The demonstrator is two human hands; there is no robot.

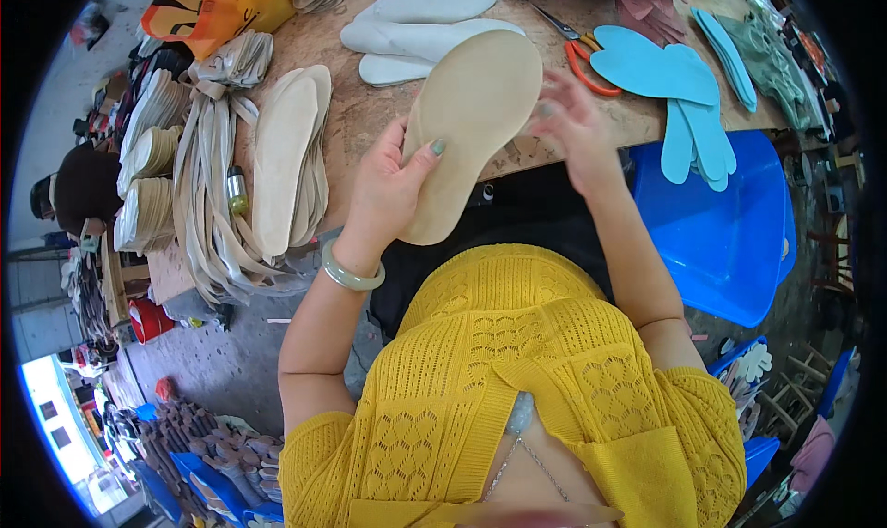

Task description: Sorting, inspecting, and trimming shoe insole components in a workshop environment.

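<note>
My left hand (386,179) is closed round the side of a beige insole (480,94), thumb on its face and fingers behind. The insole is tilted over the table's front edge, with its wide end up and its narrow end toward my lap. Another beige layer shows at its left side, behind it. Beside the wide end, my right hand (577,131) is slightly blurred, its fingers bent and apart, with nothing visible in them. White insoles (420,38) lie on the table just beyond. A stack of beige insoles (288,163) lies left of my left hand.
Orange-handled pliers (582,52) and light blue insole pieces (661,66) lie at the right of the wooden table (360,112). Below them sits a blue plastic tub (721,242). Beige strips (199,195) hang over the left edge, near a small bottle (237,193).
</note>
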